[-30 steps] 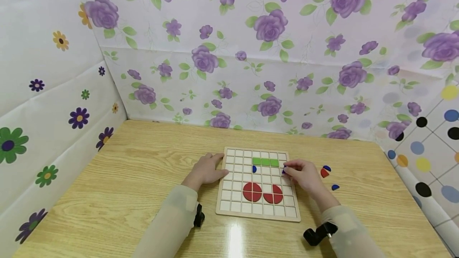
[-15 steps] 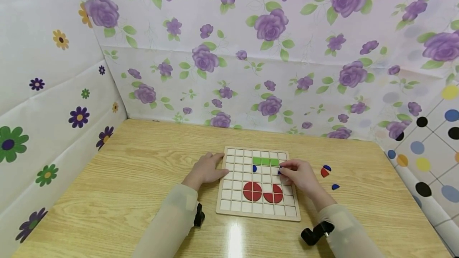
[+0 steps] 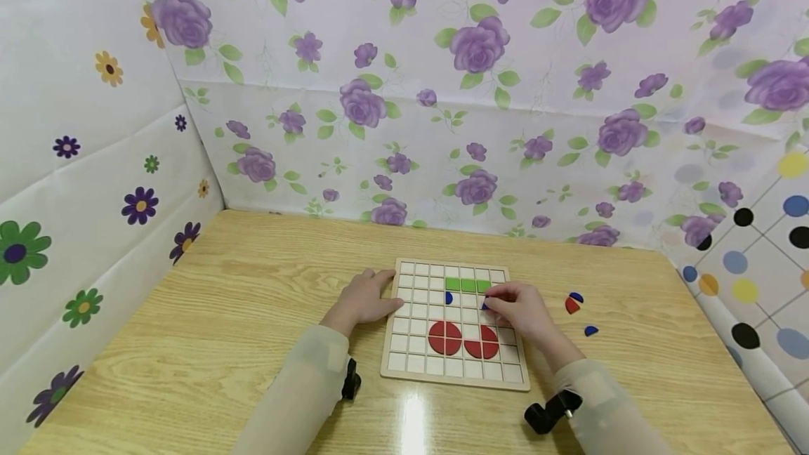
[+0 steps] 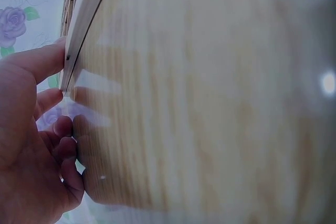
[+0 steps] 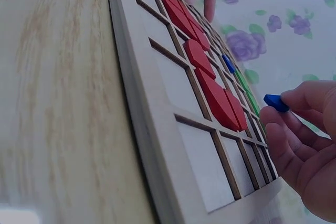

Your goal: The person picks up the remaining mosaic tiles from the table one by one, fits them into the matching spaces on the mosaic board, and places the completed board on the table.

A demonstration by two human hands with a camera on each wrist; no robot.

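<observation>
A light wooden grid board [image 3: 455, 383] lies on the table. My left hand [image 3: 362, 302] is at its left edge, thumb and index finger touching the frame, the other fingers loosely bent in the left wrist view. My right hand [image 3: 523, 311] is over the upper right of the grid, pinching a small blue piece [image 5: 275, 103] between thumb and fingertips. On the board, three green squares [image 3: 468, 285] form a row, with a blue piece [image 3: 449, 298] below the leftmost one. Lower down are a full red circle [image 3: 445, 338] of quarter pieces and a three-quarter red circle [image 3: 486, 349].
Right of the board, loose on the wooden table [image 3: 291, 251], lie a red piece [image 3: 571, 306], a blue piece [image 3: 576, 296] touching or close to it, and another blue piece [image 3: 590, 331]. Flowered cloth [image 3: 404, 125] hangs behind the table.
My right hand has moved left over the board with the blue piece, from the right edge to just below the rightmost green square. The left hand stays in place.
</observation>
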